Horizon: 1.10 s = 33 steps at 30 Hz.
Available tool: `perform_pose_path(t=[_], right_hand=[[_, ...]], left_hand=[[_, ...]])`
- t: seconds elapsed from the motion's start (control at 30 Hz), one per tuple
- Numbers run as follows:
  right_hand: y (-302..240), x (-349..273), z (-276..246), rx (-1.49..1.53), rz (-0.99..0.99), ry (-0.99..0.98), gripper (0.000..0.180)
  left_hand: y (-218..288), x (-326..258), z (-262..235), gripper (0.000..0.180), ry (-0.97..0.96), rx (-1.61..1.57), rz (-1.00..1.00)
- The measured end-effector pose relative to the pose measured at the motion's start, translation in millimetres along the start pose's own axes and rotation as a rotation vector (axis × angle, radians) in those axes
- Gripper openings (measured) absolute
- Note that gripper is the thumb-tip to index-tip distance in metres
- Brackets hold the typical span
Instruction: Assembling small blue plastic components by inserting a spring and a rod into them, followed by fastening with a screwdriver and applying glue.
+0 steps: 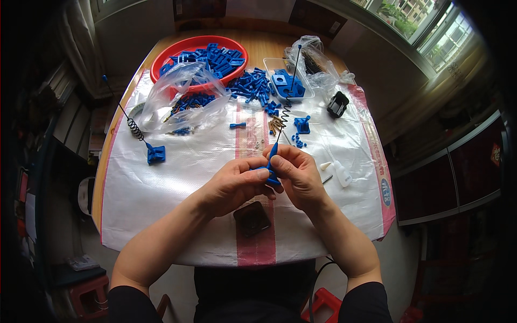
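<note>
Your left hand [234, 180] pinches the base of a blue sprung piece [274, 149], thumb against fingers; your right hand [299, 175] pinches its stem. Piece is over the white sheet [161, 210], stem up, black coil [286, 114] above it. Dark square object [252, 218] lies near, on your side. Second sprung piece [156, 155] stands at left; red basin [156, 65] at back, full of blue parts [215, 58].
</note>
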State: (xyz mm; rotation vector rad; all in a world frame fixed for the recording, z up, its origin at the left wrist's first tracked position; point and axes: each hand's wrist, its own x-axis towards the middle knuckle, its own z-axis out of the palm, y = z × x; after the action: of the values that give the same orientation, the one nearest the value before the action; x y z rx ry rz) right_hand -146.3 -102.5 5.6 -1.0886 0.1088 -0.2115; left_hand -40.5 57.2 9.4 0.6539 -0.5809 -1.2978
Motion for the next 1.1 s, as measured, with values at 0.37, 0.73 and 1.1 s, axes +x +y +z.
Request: perform_pose_path(t=[0.37, 0.73, 1.1], right_hand=[[-8, -1, 13, 0.118, 0.084, 0.012, 0.023], [-7, -3, 8, 0.177, 0.098, 0.004, 0.022], [-3, -4, 17, 0.036, -0.019, 0.064, 0.022]], left_hand=[[-2, -1, -8, 0.043, -0.124, -0.110, -0.012], [-8, 2, -9, 0.042, -0.111, -0.191, -0.066], [-11, 3, -8, 0.020, 0.065, -0.102, -0.065]])
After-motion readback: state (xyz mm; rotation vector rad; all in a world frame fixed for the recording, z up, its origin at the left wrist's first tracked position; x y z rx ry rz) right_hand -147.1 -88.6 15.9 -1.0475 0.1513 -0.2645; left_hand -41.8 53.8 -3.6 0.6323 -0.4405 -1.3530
